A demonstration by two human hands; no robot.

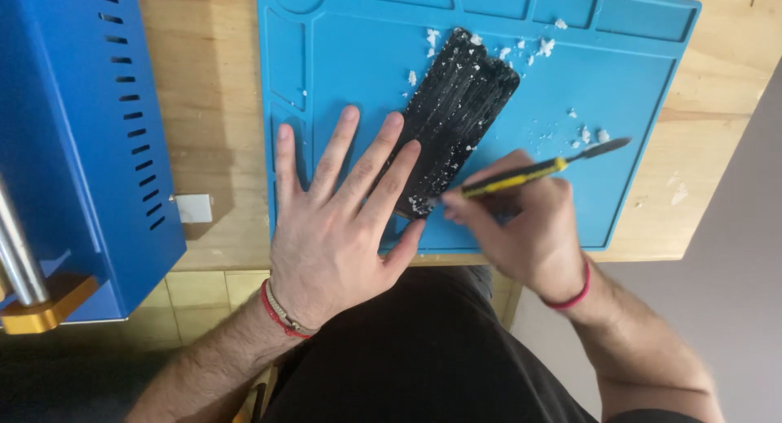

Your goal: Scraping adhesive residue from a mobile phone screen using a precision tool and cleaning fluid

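The left hand [338, 219] lies flat with fingers spread on a blue work mat [635, 195], its fingertips pressing the near end of a black scraped panel [456, 117] that lies tilted across the mat. The right hand [521, 223] grips a yellow-and-black scraping tool [529, 172], its tip at the panel's near edge. White crumbs [542, 46] dot the mat. A blue vented machine [77, 138] stands on the wooden table [212, 105] to the left
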